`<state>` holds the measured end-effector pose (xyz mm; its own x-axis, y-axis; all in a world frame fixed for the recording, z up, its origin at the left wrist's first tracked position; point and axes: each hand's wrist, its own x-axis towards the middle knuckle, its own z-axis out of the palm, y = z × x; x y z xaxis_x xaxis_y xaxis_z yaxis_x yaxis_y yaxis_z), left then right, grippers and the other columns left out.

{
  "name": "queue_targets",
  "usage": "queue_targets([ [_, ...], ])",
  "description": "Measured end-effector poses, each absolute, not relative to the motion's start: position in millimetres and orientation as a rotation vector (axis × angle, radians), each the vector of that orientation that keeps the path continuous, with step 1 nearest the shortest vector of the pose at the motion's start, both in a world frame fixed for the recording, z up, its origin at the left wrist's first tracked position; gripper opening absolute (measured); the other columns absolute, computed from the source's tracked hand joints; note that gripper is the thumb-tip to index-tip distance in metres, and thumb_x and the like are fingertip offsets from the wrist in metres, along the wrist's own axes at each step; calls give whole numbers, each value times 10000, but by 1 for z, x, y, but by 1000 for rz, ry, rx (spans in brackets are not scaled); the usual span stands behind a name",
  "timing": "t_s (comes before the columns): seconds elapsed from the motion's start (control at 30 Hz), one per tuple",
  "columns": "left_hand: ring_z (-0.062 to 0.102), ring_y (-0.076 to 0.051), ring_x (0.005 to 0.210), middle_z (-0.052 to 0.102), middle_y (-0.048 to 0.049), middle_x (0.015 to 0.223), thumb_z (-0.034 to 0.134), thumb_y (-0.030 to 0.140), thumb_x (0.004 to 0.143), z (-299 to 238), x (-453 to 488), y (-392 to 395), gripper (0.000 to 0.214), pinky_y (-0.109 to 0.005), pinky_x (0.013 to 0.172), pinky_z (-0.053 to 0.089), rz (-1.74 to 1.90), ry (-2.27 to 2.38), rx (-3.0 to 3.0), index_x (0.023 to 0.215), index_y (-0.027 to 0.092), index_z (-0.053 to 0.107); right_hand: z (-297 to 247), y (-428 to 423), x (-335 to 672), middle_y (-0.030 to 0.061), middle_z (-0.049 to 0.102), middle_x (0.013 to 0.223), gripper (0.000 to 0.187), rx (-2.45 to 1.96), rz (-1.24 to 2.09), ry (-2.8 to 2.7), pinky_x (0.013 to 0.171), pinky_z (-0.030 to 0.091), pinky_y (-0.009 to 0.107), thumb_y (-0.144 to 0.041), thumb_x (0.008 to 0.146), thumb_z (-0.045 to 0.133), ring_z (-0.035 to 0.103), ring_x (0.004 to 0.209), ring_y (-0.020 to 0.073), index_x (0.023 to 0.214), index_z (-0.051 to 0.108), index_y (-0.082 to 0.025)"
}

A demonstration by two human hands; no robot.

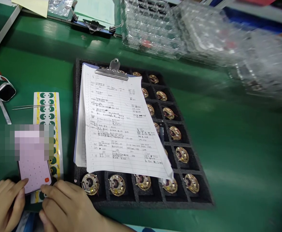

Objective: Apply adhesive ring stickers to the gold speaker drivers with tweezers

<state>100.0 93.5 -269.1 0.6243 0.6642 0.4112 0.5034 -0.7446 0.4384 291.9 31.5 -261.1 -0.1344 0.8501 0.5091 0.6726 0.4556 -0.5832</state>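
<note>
A smartphone (35, 175) with a pink screen, a grid of small marks and an orange key lies at the lower left, its upper part blurred out. My left hand (4, 204) is closed at its lower left corner, index fingertip over the screen edge and thumb just below. Curled fingers of my right hand (67, 203) close at the lower right corner, with the index fingertip at the phone's edge. Beneath the phone runs a sticker strip (58, 141) with dark green shapes and yellow edges. Thin tweezers (26, 107) lie across its upper part.
Right of the phone, a clipboard with handwritten sheets (116, 129) rests on a black foam tray (201, 193) of round gold-coloured watch movements (175, 132). A smartwatch (6, 91) lies at left. Clear plastic trays (152, 29) and another clipboard (93, 27) stand at the back.
</note>
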Motion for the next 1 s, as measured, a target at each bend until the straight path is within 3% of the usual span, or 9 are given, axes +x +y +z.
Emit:
queue_targets([
  [0.47, 562, -100, 580, 624, -14, 680, 556, 26, 864, -270, 97, 96, 195, -246, 570, 453, 773, 902, 2615, 997, 123, 659, -261, 32, 291, 81, 647, 847, 431, -1301, 273, -1869, 551, 452, 271, -161, 1011, 331, 499, 677, 163, 698, 621, -100],
  [1.0, 516, -117, 521, 574, -13, 569, 528, 18, 832, -265, 113, 98, 148, -250, 504, 404, 908, 835, 2619, 799, 127, 622, -262, 28, 293, 104, 672, 878, 394, -1271, 349, -1866, 594, 525, 297, -132, 1002, 346, 571, 696, 180, 724, 623, -96],
])
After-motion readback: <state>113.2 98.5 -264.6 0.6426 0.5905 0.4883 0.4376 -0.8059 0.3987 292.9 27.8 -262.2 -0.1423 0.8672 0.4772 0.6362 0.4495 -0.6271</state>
